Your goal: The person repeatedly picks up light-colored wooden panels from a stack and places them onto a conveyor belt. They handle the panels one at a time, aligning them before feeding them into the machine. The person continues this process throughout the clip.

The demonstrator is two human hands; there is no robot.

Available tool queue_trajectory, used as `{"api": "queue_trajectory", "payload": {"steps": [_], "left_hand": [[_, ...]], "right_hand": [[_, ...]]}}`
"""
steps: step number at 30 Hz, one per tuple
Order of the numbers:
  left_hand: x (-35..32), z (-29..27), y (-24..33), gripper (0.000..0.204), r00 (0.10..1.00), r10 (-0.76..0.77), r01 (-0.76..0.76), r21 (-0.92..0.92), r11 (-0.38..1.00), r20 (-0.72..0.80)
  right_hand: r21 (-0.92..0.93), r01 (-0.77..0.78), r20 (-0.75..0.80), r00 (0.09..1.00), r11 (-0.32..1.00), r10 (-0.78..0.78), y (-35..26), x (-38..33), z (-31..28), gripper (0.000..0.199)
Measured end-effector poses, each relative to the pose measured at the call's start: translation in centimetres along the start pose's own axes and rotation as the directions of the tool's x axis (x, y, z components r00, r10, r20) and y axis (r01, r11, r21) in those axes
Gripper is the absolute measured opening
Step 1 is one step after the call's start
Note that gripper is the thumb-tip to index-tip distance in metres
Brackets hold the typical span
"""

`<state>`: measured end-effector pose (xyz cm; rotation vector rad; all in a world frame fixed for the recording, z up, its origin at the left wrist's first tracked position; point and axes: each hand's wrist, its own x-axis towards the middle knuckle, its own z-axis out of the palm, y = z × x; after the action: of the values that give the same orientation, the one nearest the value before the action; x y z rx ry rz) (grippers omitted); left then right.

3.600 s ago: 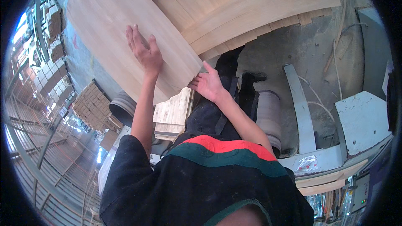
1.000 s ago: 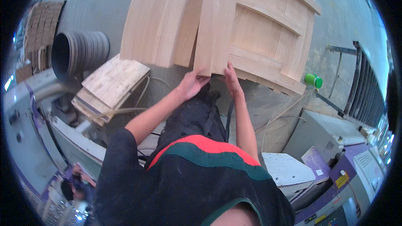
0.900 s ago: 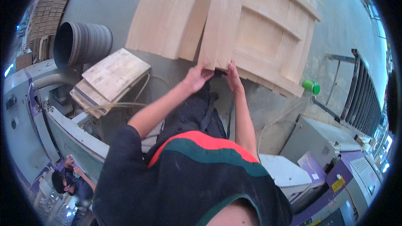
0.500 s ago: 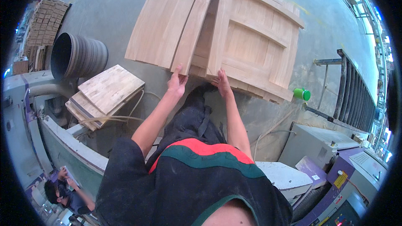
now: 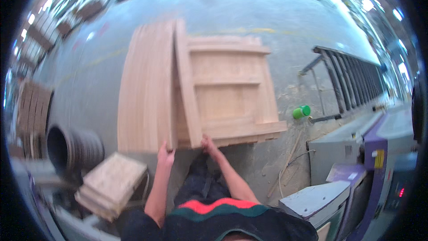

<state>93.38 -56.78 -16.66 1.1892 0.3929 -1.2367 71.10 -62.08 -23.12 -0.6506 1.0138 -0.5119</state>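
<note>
A pile of pale wooden boards lies in front of me, with a row of planks side by side on its left. My left hand is closed round the near end of the row's rightmost plank. My right hand grips the near end of a single plank, which leans at a slight slant. Between these two planks a dark narrow gap runs, widest near me. Right of it, several crosswise and lengthwise boards lie lower in the pile. Motion blurs the far ends.
A green container lies on the floor right of the pile, near a black slatted rack. Wooden panels and a dark ribbed cylinder are at left. A grey and purple machine stands at right.
The plank in my left hand has moved left against the row, closing the gap there. My view has tilted up, showing more floor beyond. The co-worker at lower left is out of view.
</note>
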Motion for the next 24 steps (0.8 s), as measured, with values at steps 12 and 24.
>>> {"api": "queue_trajectory", "payload": {"steps": [12, 24], "left_hand": [[-5.5, 2.6, -3.8, 0.037, 0.998, -0.057, 0.054, 0.492, 0.869, -0.008], [-0.5, 13.6, -8.3, 0.052, 0.950, 0.030, -0.241, 0.671, 0.702, 0.310]], "right_hand": [[-0.086, 0.048, 0.011, 0.999, 0.995, -0.048, 2.5, -4.0, -3.6, 0.080], [-0.061, 0.033, 0.011, 0.999, 0.998, -0.032, 5.2, -8.1, -7.0, 0.079]]}}
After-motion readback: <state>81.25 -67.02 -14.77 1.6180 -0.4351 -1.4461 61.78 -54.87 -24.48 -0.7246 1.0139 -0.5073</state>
